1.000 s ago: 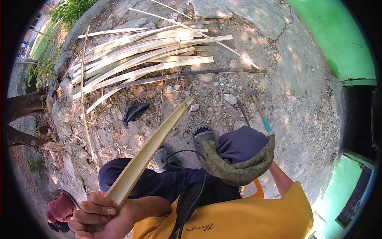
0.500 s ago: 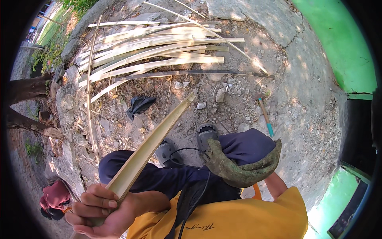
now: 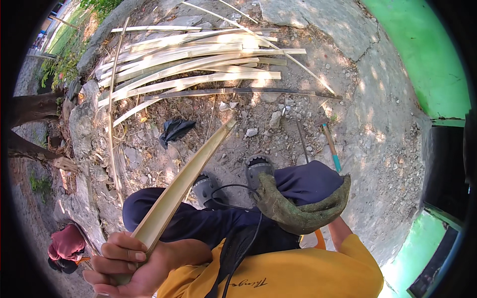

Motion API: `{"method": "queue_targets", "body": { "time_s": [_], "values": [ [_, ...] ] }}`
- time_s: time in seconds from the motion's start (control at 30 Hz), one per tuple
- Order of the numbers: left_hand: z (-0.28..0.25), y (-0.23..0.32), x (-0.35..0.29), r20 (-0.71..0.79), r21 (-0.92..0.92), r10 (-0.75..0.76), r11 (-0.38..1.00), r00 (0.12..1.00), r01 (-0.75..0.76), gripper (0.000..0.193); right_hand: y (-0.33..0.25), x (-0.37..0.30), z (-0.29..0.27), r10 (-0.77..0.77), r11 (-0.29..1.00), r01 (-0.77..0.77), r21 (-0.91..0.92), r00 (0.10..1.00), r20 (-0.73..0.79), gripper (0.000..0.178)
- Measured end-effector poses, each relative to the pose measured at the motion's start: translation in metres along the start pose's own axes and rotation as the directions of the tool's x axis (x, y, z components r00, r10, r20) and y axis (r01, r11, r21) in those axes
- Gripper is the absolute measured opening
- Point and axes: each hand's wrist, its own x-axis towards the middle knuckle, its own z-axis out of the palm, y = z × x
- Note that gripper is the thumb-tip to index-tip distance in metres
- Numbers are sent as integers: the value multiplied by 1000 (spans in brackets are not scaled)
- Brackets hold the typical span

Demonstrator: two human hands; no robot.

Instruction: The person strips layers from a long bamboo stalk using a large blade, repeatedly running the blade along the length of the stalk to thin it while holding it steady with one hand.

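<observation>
My left hand (image 3: 131, 263) is closed around the lower end of a split bamboo piece (image 3: 181, 186). The piece slants up and away to the right across my left leg, its hollow pale inner side facing up. On my right side only the forearm (image 3: 340, 231) shows; the hand is hidden behind my bent knee and a rough dark green cloth (image 3: 308, 218) draped over that leg. A thin dark blade-like strip (image 3: 302, 141) sticks out past that knee; what holds it is hidden.
Several split bamboo strips (image 3: 198, 77) lie on the ground ahead. A hammer (image 3: 330, 144) with a blue-ended handle lies right of my knee, and a black plastic scrap (image 3: 175, 131) lies left of centre. A dark cord (image 3: 238, 186) loops before me. Tree trunks (image 3: 35, 111) stand left.
The far end of the bamboo piece has shifted slightly left and down. The dark strip beyond my right knee has swung to the right and shows more plainly. My left hand keeps its grip.
</observation>
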Motion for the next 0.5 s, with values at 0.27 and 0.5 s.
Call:
{"method": "queue_targets", "body": {
  "time_s": [0.27,0.5],
  "values": [
    [-12,3,8,49,-51,-5,999,999,8,33,32,-7,30,5,986,-6,164,1000,5,23],
    [-19,8,14,61,-98,-12,995,998,18,33,173,19,94,565,824,-544,159,775,-282,26]
  ]
}}
